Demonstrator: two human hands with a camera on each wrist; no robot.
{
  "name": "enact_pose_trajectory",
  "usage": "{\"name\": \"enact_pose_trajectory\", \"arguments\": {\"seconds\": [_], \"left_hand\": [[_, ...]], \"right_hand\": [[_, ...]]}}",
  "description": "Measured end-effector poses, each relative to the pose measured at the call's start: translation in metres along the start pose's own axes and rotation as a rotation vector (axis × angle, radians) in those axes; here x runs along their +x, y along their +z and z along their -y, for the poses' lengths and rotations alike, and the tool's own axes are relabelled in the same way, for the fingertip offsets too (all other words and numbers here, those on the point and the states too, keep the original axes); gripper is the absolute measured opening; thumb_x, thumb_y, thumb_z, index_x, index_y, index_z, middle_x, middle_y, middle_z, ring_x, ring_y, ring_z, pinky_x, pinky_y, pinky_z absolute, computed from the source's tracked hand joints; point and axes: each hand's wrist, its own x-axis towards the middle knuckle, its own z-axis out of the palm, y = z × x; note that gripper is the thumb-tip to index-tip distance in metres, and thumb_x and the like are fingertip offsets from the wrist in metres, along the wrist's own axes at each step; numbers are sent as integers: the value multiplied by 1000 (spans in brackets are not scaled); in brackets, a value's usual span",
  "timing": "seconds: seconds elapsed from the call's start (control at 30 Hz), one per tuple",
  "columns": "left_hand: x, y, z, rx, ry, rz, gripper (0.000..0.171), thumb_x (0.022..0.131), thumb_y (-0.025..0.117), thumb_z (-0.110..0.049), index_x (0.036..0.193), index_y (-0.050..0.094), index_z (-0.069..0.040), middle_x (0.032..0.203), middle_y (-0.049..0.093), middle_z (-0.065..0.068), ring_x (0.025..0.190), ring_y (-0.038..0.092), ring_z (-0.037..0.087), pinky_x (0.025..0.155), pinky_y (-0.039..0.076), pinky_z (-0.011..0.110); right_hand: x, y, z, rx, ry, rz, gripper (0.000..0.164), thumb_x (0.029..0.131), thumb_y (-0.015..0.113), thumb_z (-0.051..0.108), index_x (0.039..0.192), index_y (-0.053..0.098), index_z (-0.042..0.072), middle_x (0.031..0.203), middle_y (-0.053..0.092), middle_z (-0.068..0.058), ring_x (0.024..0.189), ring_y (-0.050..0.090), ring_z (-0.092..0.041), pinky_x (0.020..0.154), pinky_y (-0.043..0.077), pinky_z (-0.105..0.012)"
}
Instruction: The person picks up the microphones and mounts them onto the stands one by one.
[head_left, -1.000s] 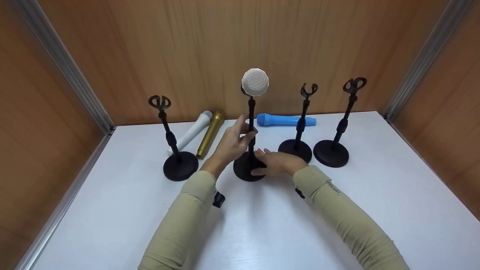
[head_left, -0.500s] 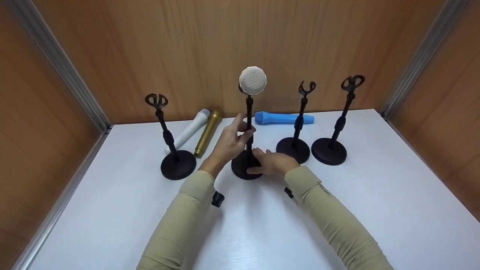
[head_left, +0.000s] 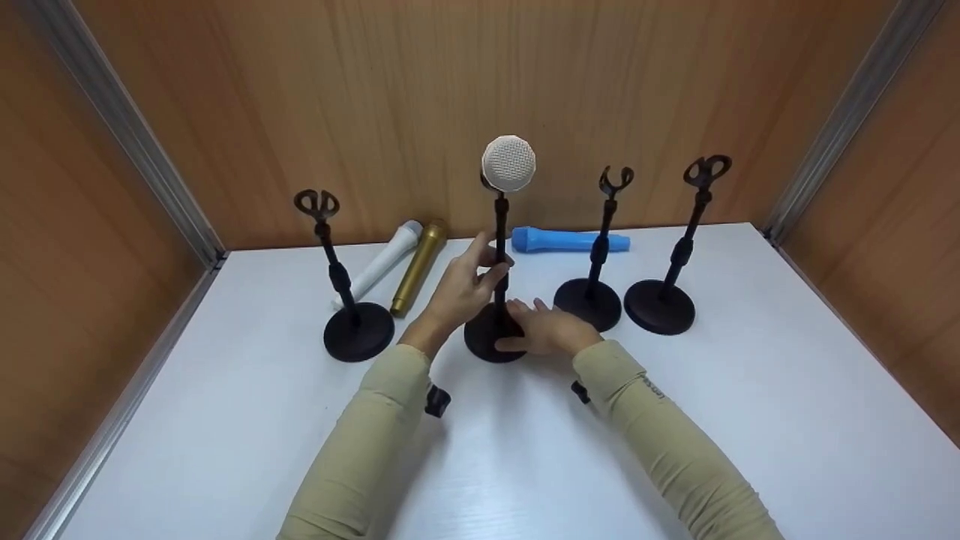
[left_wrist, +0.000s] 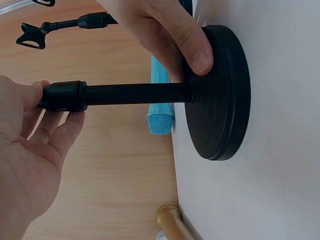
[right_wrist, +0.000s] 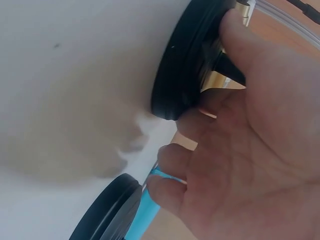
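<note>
We seem to be steadying the middle stand (head_left: 501, 217), upright on the table (head_left: 480, 480) just above centre, a microphone (head_left: 509, 163) at its twelve o'clock. Our left hand (head_left: 463, 289) pinches the pole's collar (left_wrist: 65, 96); our right hand (head_left: 551, 330) grips the base (left_wrist: 222, 115) at three o'clock, thumb on top. The next move likely calls for a level base. Lettering (head_left: 654, 388) on our right sleeve (head_left: 667, 427) is too blurred to read.

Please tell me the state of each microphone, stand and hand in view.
middle stand, upright, loaded
mounted microphone, atop middle stand
left stand, upright, unloaded
inner right stand, upright, unloaded
outer right stand, upright, unloaded
white microphone, lying
gold microphone, lying
blue microphone, lying
left hand, pinches middle stand
right hand, holds middle stand
</note>
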Motion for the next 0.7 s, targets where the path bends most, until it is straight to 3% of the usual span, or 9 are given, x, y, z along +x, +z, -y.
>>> {"name": "enact_pose_trajectory", "arguments": {"seconds": [0.13,0.3,0.43,0.7], "left_hand": [[-1,0,-1,-29,-35,21,40,105,55,-7,143,45,-10,106,72,9,102,68,20,95,54,42],[-3,-6,-4,-82,-111,98,45,105,53,-5,147,41,-17,124,69,7,118,64,21,103,49,46],[-6,-6,1,-113,-146,142,45,104,55,-4,146,42,-16,132,66,6,125,60,21,106,46,47],[-7,-3,14,-233,-17,77,43,98,64,2,139,53,-1,125,68,19,117,66,26,100,52,39]], "right_hand": [[-1,-1,2,7,10,-1,89,97,57,60,164,12,21,169,13,-2,155,3,-33,121,8,-61],[-1,-2,7,36,21,5,90,97,58,60,164,11,21,169,13,-2,155,3,-32,119,9,-64],[-3,-2,9,30,35,4,90,97,58,60,164,11,21,169,14,-2,155,5,-31,120,8,-62],[-5,-4,12,-38,51,-8,89,98,56,60,164,14,17,168,18,-4,154,9,-34,122,3,-56]]}}
